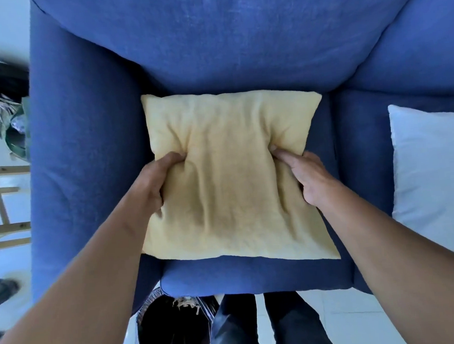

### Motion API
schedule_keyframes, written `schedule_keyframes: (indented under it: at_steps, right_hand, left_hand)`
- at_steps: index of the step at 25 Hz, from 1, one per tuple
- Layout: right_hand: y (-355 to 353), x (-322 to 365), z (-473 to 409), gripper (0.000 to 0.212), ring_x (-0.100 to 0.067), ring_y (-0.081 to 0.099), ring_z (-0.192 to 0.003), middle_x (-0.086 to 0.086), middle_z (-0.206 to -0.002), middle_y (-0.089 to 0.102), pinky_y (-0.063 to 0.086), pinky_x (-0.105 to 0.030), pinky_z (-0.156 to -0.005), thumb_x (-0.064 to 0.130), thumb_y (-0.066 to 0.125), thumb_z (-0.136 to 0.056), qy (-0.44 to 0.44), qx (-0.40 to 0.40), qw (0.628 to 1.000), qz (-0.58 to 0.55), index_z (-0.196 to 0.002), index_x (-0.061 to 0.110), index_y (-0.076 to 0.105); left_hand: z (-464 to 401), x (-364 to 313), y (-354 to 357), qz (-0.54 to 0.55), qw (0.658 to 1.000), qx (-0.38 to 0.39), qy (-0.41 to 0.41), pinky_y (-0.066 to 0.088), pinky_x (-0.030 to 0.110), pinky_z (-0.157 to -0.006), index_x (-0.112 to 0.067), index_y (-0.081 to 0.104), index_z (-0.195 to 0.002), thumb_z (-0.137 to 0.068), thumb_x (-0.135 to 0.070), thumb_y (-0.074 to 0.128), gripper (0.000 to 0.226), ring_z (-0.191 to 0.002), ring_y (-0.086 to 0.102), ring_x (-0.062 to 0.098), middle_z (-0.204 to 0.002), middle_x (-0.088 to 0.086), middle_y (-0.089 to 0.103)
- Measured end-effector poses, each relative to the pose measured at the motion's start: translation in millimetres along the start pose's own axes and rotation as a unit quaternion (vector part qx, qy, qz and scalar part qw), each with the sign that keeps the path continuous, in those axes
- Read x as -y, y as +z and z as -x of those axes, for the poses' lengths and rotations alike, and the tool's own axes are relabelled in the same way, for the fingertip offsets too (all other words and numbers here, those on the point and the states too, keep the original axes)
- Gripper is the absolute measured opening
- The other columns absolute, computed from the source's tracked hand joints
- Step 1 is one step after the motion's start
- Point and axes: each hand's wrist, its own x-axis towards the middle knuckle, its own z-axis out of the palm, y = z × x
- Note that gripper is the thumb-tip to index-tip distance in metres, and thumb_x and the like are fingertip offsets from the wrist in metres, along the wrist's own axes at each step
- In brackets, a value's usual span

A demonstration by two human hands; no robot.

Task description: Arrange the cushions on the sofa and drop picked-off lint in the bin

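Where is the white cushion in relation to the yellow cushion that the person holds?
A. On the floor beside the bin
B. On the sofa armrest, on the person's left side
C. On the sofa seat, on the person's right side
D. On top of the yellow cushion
C: the white cushion lies on the blue sofa seat to the right of the yellow cushion, which the left hand and right hand grip.

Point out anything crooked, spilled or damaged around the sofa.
Nothing is spilled or torn. The yellow cushion sits slightly askew on the sofa seat, creased where the left hand and right hand pinch its sides. The white cushion lies flat alongside. The bin stands upright.
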Motion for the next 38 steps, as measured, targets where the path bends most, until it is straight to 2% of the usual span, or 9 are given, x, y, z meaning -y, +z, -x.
schedule_keyframes:
  at_steps: [5,10,22,26,27,28,29,31,38]
  right_hand:
    - [-35,26,73,0.045,-0.02,0.073,-0.101,-0.003,-0.106,0.077,0.057,-0.037,-0.087,0.012,0.083,-0.076,-0.175,0.024,0.983,-0.044,-0.117,0.015,0.065]
    - [-50,55,68,0.056,-0.019,0.071,-0.104,-0.004,-0.104,0.076,0.058,-0.037,-0.088,0.01,0.085,-0.062,-0.271,-0.035,0.961,-0.039,-0.115,0.012,0.064]
    - [-39,81,-5,0.061,-0.009,0.068,-0.098,0.012,-0.1,0.071,0.056,-0.028,-0.087,0.024,0.086,-0.059,-0.213,-0.128,0.968,0.04,-0.115,0.022,0.063]
    - [-60,67,34,0.074,-0.008,0.066,-0.11,0.005,-0.123,0.068,0.055,-0.035,-0.098,0.04,0.082,-0.063,-0.236,-0.145,0.96,0.045,-0.13,0.023,0.054]
    - [-66,65,44,0.077,-0.009,0.063,-0.116,0.001,-0.133,0.064,0.052,-0.036,-0.102,0.039,0.081,-0.069,-0.236,-0.146,0.96,0.044,-0.138,0.023,0.05]
    - [-75,64,57,0.078,-0.011,0.06,-0.121,-0.003,-0.139,0.059,0.05,-0.036,-0.105,0.038,0.08,-0.074,-0.236,-0.155,0.958,0.047,-0.143,0.022,0.046]
    - [-86,61,72,0.076,-0.012,0.059,-0.124,-0.004,-0.143,0.056,0.048,-0.037,-0.107,0.037,0.078,-0.078,-0.237,-0.165,0.956,0.049,-0.145,0.021,0.044]
    - [-114,52,99,0.068,-0.012,0.059,-0.124,-0.004,-0.143,0.056,0.048,-0.036,-0.107,0.036,0.075,-0.083,-0.234,-0.182,0.954,0.049,-0.143,0.02,0.047]
    - [-243,-4,154,0.053,-0.009,0.063,-0.114,0.005,-0.133,0.062,0.049,-0.034,-0.102,0.037,0.07,-0.086,-0.177,-0.237,0.953,0.062,-0.135,0.022,0.054]
  left_hand:
    - [60,10,-24,0.085,0.971,0.055,0.216,0.057,0.05,-0.092,-0.016,0.061,-0.13,-0.074,0.003,0.077,0.061,-0.11,0.071,0.031,-0.119,0.009,0.074]
    - [55,-23,-7,0.013,0.94,0.04,0.339,0.054,0.052,-0.101,-0.01,0.051,-0.135,-0.067,0.007,0.073,0.074,-0.119,0.066,0.027,-0.126,0.011,0.069]
    - [-2,-59,30,-0.069,0.958,-0.069,0.271,0.055,0.037,-0.099,-0.028,0.046,-0.138,-0.063,-0.028,0.086,0.085,-0.112,0.065,0.01,-0.122,-0.01,0.067]
    - [34,-33,28,-0.113,0.962,-0.117,0.218,0.054,0.029,-0.077,-0.013,0.053,-0.132,-0.07,-0.053,0.081,0.079,-0.09,0.065,0.014,-0.1,-0.006,0.066]
    - [42,-26,31,-0.125,0.97,-0.102,0.184,0.054,0.031,-0.075,-0.007,0.06,-0.124,-0.072,-0.057,0.078,0.074,-0.084,0.065,0.023,-0.093,0.003,0.066]
    - [51,-18,36,-0.143,0.975,-0.073,0.156,0.055,0.034,-0.078,-0.006,0.065,-0.113,-0.074,-0.06,0.075,0.067,-0.112,0.064,0.038,-0.12,0.025,0.062]
    - [65,-9,44,-0.158,0.977,-0.033,0.14,0.051,0.033,-0.076,-0.011,0.067,-0.095,-0.077,-0.059,0.073,0.052,-0.082,0.039,0.012,-0.095,-0.011,0.05]
    - [95,7,69,-0.203,0.967,0.024,0.149,0.039,0.031,-0.063,-0.016,0.054,-0.07,-0.084,-0.051,0.071,0.042,-0.065,0.042,0.026,-0.076,0.005,0.05]
    - [173,37,200,-0.286,0.921,0.123,0.233,0.034,0.031,-0.064,-0.021,0.054,-0.08,-0.086,-0.044,0.062,0.025,-0.07,0.041,0.018,-0.076,0.0,0.045]
